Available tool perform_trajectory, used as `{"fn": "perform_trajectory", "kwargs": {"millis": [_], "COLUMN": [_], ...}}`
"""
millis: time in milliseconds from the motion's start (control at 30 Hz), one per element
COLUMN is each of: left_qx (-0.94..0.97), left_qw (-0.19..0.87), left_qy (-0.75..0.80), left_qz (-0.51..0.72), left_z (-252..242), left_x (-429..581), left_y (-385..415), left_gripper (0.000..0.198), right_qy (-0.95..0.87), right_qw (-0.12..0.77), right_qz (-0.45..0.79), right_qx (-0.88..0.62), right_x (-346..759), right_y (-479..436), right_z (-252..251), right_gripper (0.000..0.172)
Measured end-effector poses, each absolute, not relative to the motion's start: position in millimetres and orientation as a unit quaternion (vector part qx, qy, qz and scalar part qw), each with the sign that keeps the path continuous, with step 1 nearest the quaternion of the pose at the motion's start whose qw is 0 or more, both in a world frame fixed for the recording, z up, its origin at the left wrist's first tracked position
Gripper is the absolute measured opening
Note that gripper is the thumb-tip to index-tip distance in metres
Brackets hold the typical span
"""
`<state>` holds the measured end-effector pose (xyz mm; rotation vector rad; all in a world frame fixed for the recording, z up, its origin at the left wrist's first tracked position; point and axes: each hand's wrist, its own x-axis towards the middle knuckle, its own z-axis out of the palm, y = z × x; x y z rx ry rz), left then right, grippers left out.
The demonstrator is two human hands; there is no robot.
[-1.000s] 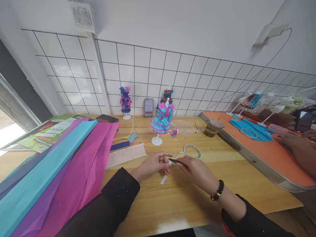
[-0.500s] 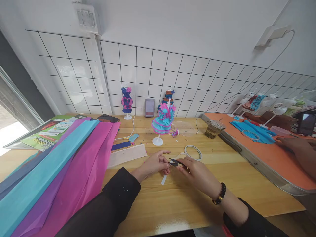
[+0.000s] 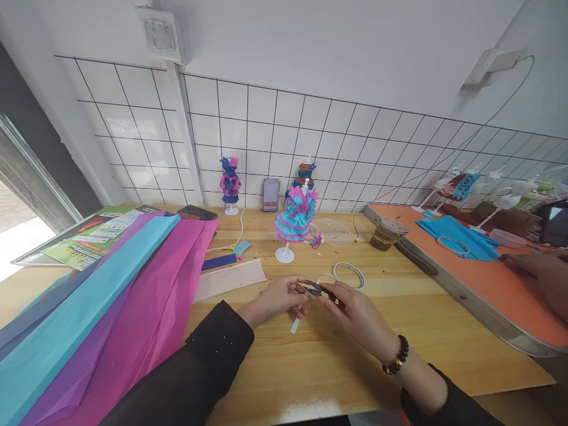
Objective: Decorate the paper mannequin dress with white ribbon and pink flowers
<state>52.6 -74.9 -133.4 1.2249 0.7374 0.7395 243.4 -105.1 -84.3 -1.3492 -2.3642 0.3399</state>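
Note:
My left hand is closed, thumb and fingers pinching a narrow white strip of tape whose end hangs below. In my right hand is a small pair of black scissors, blades pointing left at the left fingertips and slightly apart. Just behind the right hand, a roll of tape lies flat on the table, with a pale loop beside it. Beyond the hands, a small white stand bears a turquoise and pink ruffled paper dress.
Long folded crepe paper sheets cover the left side. A pale paper strip lies near my left hand. A plastic cup stands right of the tape. Another person's hand rests over the orange table at right.
The scissors have shifted slightly right, away from the left fingertips. My left hand keeps its pinch on the tape strip. The whole view has moved a little.

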Motion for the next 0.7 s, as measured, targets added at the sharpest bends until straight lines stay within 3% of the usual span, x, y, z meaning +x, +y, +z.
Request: {"fn": "perform_trajectory", "kwargs": {"millis": [200,433,700], "left_qx": [0.588,0.695,0.737], "left_qw": [0.596,0.247,0.171], "left_qy": [0.431,0.491,0.434], "left_qz": [0.337,0.463,0.489], "left_z": [-125,-125,-122], "left_x": [52,47,53], "left_y": [-80,-76,-81], "left_gripper": [0.04,0.023,0.013], "right_qy": [-0.851,-0.848,-0.851], "right_qw": [0.221,0.223,0.223], "right_qz": [0.076,-0.009,-0.084], "right_qx": [-0.47,-0.481,-0.469], "right_x": [244,244,238], "right_y": [-104,-102,-98], "right_z": [-84,-92,-101], "right_gripper": [0.03,0.031,0.029]}}
